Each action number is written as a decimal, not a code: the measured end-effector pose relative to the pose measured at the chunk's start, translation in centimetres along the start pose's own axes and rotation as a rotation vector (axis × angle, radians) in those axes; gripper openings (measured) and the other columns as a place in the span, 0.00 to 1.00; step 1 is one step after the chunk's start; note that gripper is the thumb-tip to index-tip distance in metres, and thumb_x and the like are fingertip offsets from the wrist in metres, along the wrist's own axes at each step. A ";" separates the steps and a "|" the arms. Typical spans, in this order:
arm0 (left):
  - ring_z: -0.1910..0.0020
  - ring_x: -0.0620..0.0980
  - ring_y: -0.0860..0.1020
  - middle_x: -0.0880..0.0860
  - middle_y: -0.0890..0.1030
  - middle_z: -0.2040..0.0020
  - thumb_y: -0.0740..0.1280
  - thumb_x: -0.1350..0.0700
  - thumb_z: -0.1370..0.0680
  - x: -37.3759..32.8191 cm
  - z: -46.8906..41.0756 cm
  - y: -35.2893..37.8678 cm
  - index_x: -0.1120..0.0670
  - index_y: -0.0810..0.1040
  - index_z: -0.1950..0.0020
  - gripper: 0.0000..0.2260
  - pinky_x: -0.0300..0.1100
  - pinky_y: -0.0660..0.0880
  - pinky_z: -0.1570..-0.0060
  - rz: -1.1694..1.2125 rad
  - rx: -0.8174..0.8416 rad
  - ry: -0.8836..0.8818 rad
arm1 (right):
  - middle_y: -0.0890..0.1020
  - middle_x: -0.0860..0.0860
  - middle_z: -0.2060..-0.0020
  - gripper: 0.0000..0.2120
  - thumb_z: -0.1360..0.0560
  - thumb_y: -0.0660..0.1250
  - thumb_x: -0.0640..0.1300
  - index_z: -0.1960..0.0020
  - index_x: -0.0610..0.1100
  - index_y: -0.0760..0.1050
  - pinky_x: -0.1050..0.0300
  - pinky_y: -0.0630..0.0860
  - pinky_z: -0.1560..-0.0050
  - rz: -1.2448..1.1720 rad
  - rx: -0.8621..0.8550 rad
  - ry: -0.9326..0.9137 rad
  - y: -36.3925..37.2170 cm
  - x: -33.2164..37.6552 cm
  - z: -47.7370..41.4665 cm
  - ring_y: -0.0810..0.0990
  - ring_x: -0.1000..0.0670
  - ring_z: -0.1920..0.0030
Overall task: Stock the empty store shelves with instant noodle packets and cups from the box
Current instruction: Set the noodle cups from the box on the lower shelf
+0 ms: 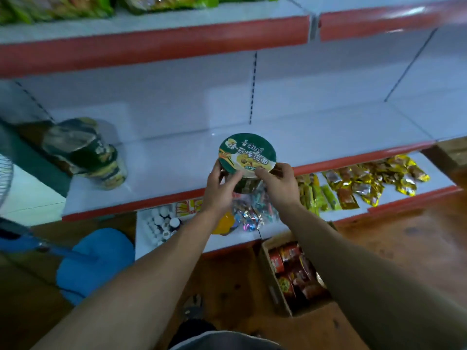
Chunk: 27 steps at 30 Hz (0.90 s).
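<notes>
The middle shelf lies mostly bare. Over its front edge, the left hand and right hand clasp a green noodle cup between them (placing step, I judge). Next: lower it flat, upright, further back.

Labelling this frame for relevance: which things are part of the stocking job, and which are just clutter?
Job:
round green-lidded noodle cup, in both hands' grip (left hand, right hand)
stacked green noodle cups
white middle shelf
cardboard box of red packets

Clutter:
gold foil snack packs
blue stool
fan grille
</notes>
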<state>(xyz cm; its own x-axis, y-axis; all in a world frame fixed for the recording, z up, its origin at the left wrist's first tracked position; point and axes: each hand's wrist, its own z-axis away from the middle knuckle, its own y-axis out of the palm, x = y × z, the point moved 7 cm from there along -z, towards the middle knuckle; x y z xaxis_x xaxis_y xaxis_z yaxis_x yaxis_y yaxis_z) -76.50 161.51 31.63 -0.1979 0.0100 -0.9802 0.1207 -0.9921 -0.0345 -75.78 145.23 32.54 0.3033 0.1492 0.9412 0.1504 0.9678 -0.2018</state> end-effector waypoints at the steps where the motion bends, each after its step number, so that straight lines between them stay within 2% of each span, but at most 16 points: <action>1: 0.38 0.46 0.76 0.45 0.78 0.37 0.66 0.53 0.19 -0.7 -0.3 -1.8 0.45 0.71 0.31 0.17 0.31 0.75 0.52 -0.003 -0.049 0.015 | 0.79 0.57 0.54 0.16 0.26 0.71 0.52 0.43 0.49 0.71 0.54 0.74 0.48 0.018 0.029 -0.015 1.6 1.2 0.0 0.78 0.53 0.52; 4: 0.34 0.48 0.75 0.48 0.76 0.32 0.67 0.50 0.20 -1.8 -1.3 -7.0 0.45 0.69 0.26 0.23 0.42 0.72 0.39 -0.033 -0.163 0.033 | 0.81 0.52 0.49 0.18 0.28 0.71 0.54 0.42 0.48 0.72 0.44 0.77 0.42 0.056 0.097 -0.047 6.7 3.7 -0.6 0.79 0.48 0.47; 7: 0.33 0.49 0.74 0.48 0.75 0.31 0.68 0.50 0.21 -2.0 -2.3 -11.7 0.44 0.70 0.27 0.22 0.48 0.71 0.34 -0.027 -0.216 0.037 | 0.82 0.52 0.48 0.19 0.28 0.72 0.53 0.41 0.47 0.72 0.42 0.77 0.41 0.094 0.147 -0.056 12.0 4.8 -1.1 0.80 0.47 0.47; 11: 0.35 0.49 0.74 0.50 0.73 0.32 0.69 0.51 0.23 -1.0 -3.7 -17.9 0.43 0.71 0.29 0.22 0.50 0.73 0.36 0.003 -0.273 0.011 | 0.81 0.51 0.46 0.19 0.27 0.72 0.51 0.40 0.47 0.72 0.43 0.78 0.43 0.150 0.195 -0.067 18.7 5.4 -1.7 0.80 0.47 0.48; 14: 0.37 0.50 0.75 0.46 0.77 0.40 0.67 0.58 0.21 0.3 -5.0 -21.7 0.41 0.71 0.35 0.17 0.46 0.73 0.40 0.066 -0.291 -0.041 | 0.81 0.51 0.45 0.19 0.27 0.72 0.50 0.39 0.47 0.72 0.43 0.79 0.44 0.207 0.231 -0.068 23.1 5.2 -2.3 0.80 0.46 0.47; 18: 0.37 0.51 0.76 0.44 0.79 0.42 0.69 0.50 0.28 2.4 -6.9 -25.6 0.40 0.72 0.35 0.22 0.51 0.71 0.34 0.075 -0.283 -0.105 | 0.82 0.50 0.46 0.21 0.28 0.72 0.51 0.39 0.46 0.73 0.50 0.79 0.51 0.296 0.258 -0.039 27.9 4.4 -3.5 0.81 0.44 0.49; 21: 0.37 0.49 0.75 0.40 0.79 0.44 0.69 0.54 0.24 4.2 -8.6 -27.5 0.41 0.73 0.34 0.20 0.50 0.71 0.34 0.083 -0.280 -0.135 | 0.82 0.50 0.46 0.20 0.28 0.72 0.50 0.39 0.46 0.73 0.50 0.78 0.52 0.313 0.242 -0.009 30.1 3.5 -4.5 0.81 0.44 0.50; 25: 0.35 0.52 0.75 0.43 0.79 0.42 0.68 0.57 0.21 6.0 -10.5 -28.9 0.45 0.72 0.29 0.21 0.53 0.71 0.33 0.079 -0.247 -0.173 | 0.82 0.51 0.45 0.21 0.27 0.72 0.50 0.37 0.47 0.73 0.53 0.77 0.54 0.342 0.230 0.027 31.9 2.5 -5.4 0.82 0.45 0.49; 27: 0.34 0.52 0.74 0.45 0.79 0.38 0.68 0.56 0.21 6.6 -11.5 -29.4 0.45 0.72 0.28 0.22 0.55 0.70 0.32 0.069 -0.237 -0.186 | 0.82 0.51 0.44 0.21 0.27 0.72 0.50 0.36 0.46 0.73 0.51 0.79 0.51 0.342 0.223 0.044 32.4 2.1 -5.8 0.81 0.45 0.48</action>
<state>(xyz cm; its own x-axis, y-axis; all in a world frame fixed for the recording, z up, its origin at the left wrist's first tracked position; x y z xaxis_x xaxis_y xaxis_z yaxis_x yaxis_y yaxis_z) -70.20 192.13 23.95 -0.3531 -0.1014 -0.9301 0.3597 -0.9324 -0.0350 -64.78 175.74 26.42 0.3413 0.4658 0.8164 -0.1722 0.8849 -0.4328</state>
